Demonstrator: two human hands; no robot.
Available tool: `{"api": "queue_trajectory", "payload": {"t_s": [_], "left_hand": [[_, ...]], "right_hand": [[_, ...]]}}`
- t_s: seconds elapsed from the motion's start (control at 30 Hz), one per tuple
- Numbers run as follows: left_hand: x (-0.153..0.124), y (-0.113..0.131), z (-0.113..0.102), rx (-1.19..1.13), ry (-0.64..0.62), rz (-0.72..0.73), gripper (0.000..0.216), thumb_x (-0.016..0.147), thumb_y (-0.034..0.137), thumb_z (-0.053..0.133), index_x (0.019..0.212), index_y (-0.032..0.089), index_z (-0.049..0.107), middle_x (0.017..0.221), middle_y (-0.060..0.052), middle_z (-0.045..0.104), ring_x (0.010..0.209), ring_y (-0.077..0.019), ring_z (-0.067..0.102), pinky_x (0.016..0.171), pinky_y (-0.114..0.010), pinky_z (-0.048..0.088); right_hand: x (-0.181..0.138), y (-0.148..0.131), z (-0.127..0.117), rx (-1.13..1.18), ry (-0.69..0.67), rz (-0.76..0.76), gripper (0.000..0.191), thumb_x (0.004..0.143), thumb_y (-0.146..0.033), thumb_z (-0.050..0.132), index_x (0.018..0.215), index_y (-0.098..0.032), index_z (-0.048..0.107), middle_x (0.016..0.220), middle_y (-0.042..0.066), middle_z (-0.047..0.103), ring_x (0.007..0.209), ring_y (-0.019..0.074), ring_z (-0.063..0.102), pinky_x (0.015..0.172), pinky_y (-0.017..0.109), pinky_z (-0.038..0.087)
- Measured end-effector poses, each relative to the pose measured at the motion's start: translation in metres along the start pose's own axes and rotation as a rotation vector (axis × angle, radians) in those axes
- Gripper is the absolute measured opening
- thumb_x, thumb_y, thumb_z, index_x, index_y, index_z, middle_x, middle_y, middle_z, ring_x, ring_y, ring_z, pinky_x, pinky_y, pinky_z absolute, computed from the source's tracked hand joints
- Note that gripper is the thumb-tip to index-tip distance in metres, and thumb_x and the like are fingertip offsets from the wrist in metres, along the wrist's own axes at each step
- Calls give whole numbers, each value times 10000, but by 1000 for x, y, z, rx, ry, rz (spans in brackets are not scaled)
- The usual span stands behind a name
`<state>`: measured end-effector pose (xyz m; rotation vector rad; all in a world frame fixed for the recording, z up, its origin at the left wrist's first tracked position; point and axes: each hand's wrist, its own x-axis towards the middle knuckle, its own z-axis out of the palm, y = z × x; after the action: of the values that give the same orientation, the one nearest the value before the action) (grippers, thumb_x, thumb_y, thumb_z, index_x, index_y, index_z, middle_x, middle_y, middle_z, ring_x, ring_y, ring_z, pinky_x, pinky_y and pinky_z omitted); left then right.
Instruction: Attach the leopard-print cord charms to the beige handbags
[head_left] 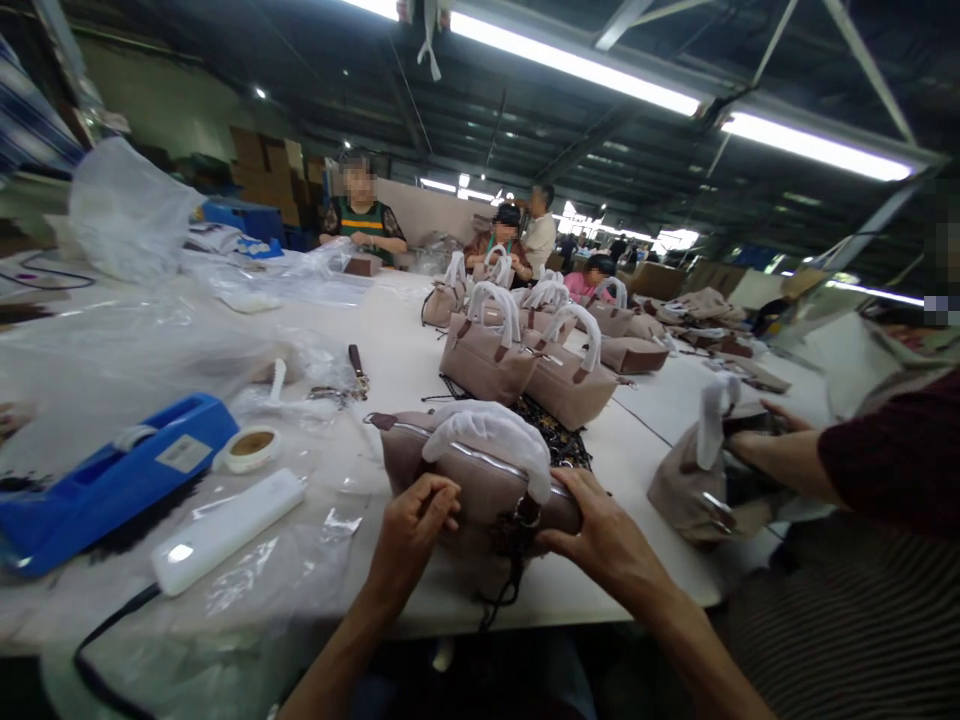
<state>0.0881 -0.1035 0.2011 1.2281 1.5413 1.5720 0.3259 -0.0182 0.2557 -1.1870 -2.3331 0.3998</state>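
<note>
A taupe handbag (487, 480) with a silver zipper stands at the table's front edge, its handles wrapped in white material. My right hand (604, 530) grips the bag's right end, thumb in front and fingers over the top. At the bag's left front, my left hand (420, 520) is closed, fingertips pinched together; what is between them, if anything, is too small to make out. A black cord or strap (510, 580) hangs from the bag's front near the right hand. Just behind the bag lies a heap of dark straps with metal parts (559, 435).
Several similar handbags (487, 360) stand farther back. On the left lie a blue tape dispenser (127, 480), a tape roll (251, 450), a white corded device (229, 530) and clear plastic (150, 340). At right, a co-worker's arm (780, 460) reaches into another bag (682, 490). Other people sit across the table.
</note>
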Motion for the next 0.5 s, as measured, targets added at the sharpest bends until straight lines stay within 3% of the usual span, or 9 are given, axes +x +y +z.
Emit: {"api": "queue_trajectory", "payload": {"t_s": [0.1,0.2,0.37,0.5], "left_hand": [[1,-15,-7,193,-23,124,199,899,333,526,787,199,622,719,0,632,674,-148,618,658,-236,457],[5,-30,-13,355,-80,219,232,923,306,482,748,205,596,716,2,613,679,-138,590,666,-229,424],[26,-49,-22,539,-127,191,205,912,201,434,782,199,593,804,-19,647,758,-150,619,691,-229,422],[63,-75,-15,643,-121,114,250,863,108,420,852,198,652,918,-53,687,864,-184,636,759,-264,435]], "right_hand": [[10,-1,7,-30,-55,34,386,662,-304,733,1037,-266,648,972,13,666,835,228,640,737,330,491],[23,-1,13,28,-15,29,95,743,-317,656,783,-232,644,742,-14,650,701,198,616,631,282,463],[63,-8,31,176,138,65,302,807,-483,590,679,-212,623,605,-14,615,600,190,585,554,264,437],[112,-35,52,260,226,80,349,806,-523,593,665,-203,595,576,-24,580,575,173,547,549,253,420]]}}
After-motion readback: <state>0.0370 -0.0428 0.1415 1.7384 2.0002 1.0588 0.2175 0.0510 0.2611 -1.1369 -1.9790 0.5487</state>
